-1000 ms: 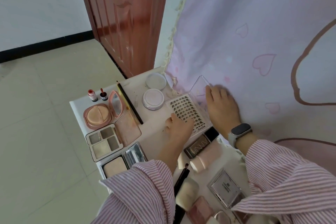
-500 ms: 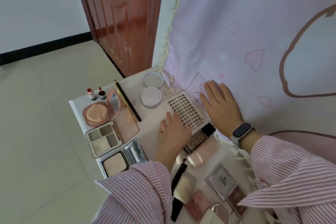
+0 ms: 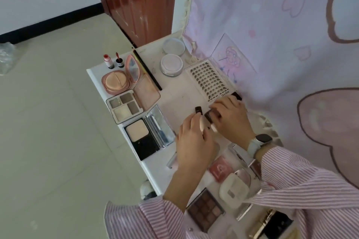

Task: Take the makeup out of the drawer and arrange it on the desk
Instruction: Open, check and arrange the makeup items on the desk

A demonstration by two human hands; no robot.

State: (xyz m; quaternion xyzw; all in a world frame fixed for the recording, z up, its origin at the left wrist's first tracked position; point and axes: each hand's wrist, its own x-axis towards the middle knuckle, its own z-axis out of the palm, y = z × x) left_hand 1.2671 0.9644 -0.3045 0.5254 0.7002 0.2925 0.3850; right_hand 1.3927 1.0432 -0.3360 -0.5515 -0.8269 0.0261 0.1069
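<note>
Two hands meet at mid-bench point(image 3: 155, 170): the left hand point(image 3: 191, 141) has its grip curled round a pale pink tube point(image 3: 202, 125) with a dark cap, the right hand point(image 3: 231, 120) has its grip closed on a dark-ended item point(image 3: 208, 117) just beside it, what exactly cannot be told. Lash tray point(image 3: 209, 80), lid propped open, lies just beyond the fingers, against the pink curtain point(image 3: 272, 25). Far end: two round jars point(image 3: 172, 64), two small bottles point(image 3: 113, 61), a dark pencil point(image 3: 147, 70). Left edge: open cushion compact point(image 3: 116, 81), four-pan palette point(image 3: 124, 105), powder compact point(image 3: 142, 137). Near side: blush pan point(image 3: 221, 168), brown eyeshadow palette point(image 3: 206, 209), white pouch point(image 3: 234, 190).
</note>
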